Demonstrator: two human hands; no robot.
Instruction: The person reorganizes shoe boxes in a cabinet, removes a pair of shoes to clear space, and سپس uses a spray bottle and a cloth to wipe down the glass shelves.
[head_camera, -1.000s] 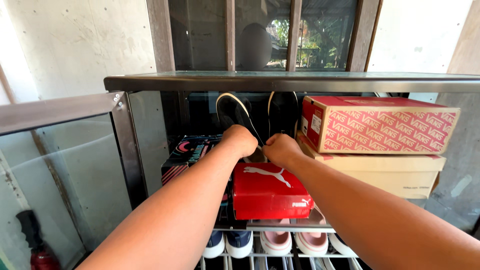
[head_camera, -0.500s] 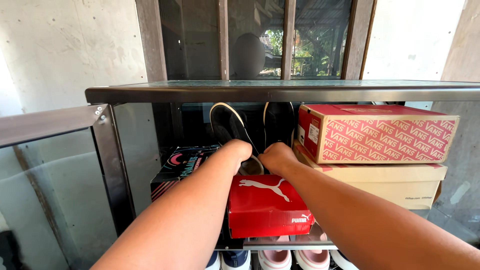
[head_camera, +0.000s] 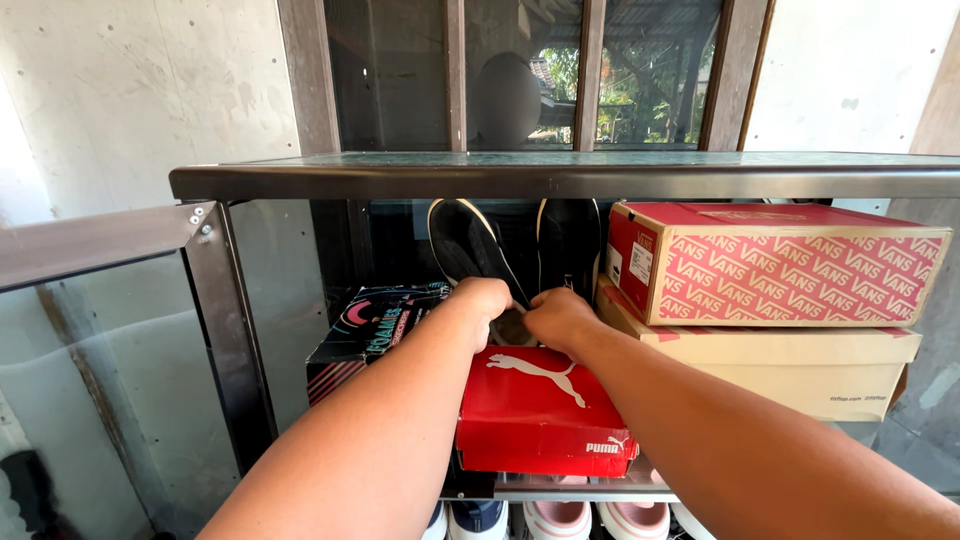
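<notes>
Both my arms reach into an open glass-fronted shoe cabinet. My left hand (head_camera: 483, 300) grips the lower end of a dark shoe with a pale sole edge (head_camera: 462, 243) that stands on end, leaning against the cabinet's back. My right hand (head_camera: 558, 316) holds the bottom of the second dark shoe (head_camera: 566, 245), upright beside the first. Both shoes stand on top of a red shoebox (head_camera: 538, 412) on the upper shelf, just behind my knuckles.
A black box with colourful print (head_camera: 372, 325) lies left of the red one. At right, a red-and-white patterned box (head_camera: 775, 265) sits on a tan box (head_camera: 800, 365). The metal cabinet top (head_camera: 560, 175) overhangs. The glass door (head_camera: 110, 370) swings open left. Pink and white shoes (head_camera: 558, 520) sit below.
The view shifted slightly; both hands stay on the two upright shoes, which have barely moved between frames.
</notes>
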